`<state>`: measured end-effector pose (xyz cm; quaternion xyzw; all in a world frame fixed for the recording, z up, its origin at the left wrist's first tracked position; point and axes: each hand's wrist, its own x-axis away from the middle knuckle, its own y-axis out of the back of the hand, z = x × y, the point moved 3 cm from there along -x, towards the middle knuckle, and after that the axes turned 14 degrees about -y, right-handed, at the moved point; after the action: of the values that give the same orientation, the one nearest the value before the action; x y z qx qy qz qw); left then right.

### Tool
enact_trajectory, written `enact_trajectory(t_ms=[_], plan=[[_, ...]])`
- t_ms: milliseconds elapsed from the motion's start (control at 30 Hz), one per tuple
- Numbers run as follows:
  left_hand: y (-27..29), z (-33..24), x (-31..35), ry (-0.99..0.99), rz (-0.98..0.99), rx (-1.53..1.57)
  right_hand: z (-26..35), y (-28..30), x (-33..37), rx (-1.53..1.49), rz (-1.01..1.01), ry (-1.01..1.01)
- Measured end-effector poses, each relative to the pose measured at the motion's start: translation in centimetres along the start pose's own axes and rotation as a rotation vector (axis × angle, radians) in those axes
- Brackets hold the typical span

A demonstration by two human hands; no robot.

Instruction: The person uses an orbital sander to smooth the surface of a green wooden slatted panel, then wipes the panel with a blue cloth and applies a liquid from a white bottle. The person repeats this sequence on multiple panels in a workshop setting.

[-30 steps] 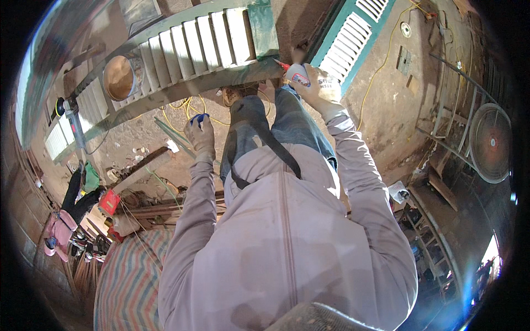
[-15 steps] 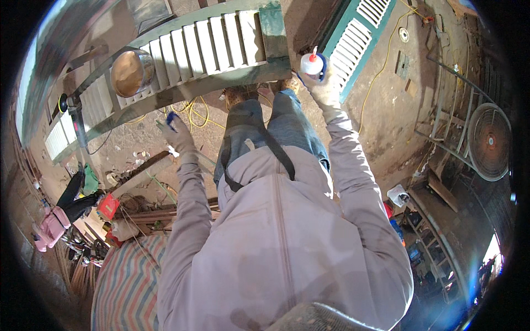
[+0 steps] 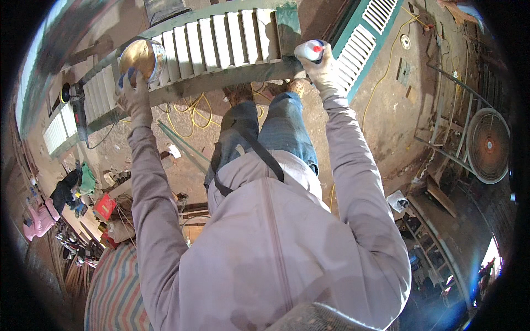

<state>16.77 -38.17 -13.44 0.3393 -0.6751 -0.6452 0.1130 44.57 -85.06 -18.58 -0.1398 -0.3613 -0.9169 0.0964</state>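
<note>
My left hand (image 3: 134, 100), in a pale glove with dark blue fingertips, is at the near rim of a round can (image 3: 157, 58) of tan-brown paste. Its fingers are bent over that rim; part of the grip is hidden. The can rests on a green-framed louvred shutter (image 3: 237, 70) with white slats. Held up at the shutter's right end, a white plastic bottle (image 3: 304, 51) with a red nozzle is in my gloved right hand (image 3: 323, 69). The fingers are wrapped round it, and the nozzle points roughly toward me.
A corded power tool (image 3: 79, 113) lies at the shutter's left end. A second green shutter (image 3: 353, 60) stands to the right. Yellow cable (image 3: 193, 118) loops over the floor by my feet. A round fan (image 3: 488, 145) stands far right, and striped sheeting (image 3: 118, 289) lies lower left.
My left hand has moved up and left from beside my legs to the can's rim. The bottle in my right hand has tipped, its nozzle now turned toward me.
</note>
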Motion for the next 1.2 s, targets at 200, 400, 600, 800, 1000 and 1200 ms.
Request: enact_trajectory(t_ms=[200, 400, 600, 800, 1000, 1200], plan=[[-3.4, 1.8, -2.3, -0.164, 0.154, -0.184, -1.7, -0.1, 1.0, 0.107, 0.077, 0.211], [-4.9, 3.9, -1.9, -0.189, 0.340, -0.429, 2.0, -1.2, 1.8, 0.295, 0.161, 0.158], [-4.8, 2.7, -3.6, -0.080, 0.502, -0.333, 0.3, -1.0, -1.0, 0.236, 0.169, 0.136], [-6.7, 4.6, -4.5, -0.107, 0.564, -0.307, 1.6, -0.5, 1.8, 0.421, 0.243, 0.243], [-7.2, 2.6, -5.6, -0.201, 0.491, -0.301, 2.1, 1.2, -0.8, 0.301, 0.152, 0.096], [-9.2, 6.3, -3.0, -0.205, 0.310, -0.334, -1.3, 0.8, 2.9, 0.380, 0.180, 0.259]])
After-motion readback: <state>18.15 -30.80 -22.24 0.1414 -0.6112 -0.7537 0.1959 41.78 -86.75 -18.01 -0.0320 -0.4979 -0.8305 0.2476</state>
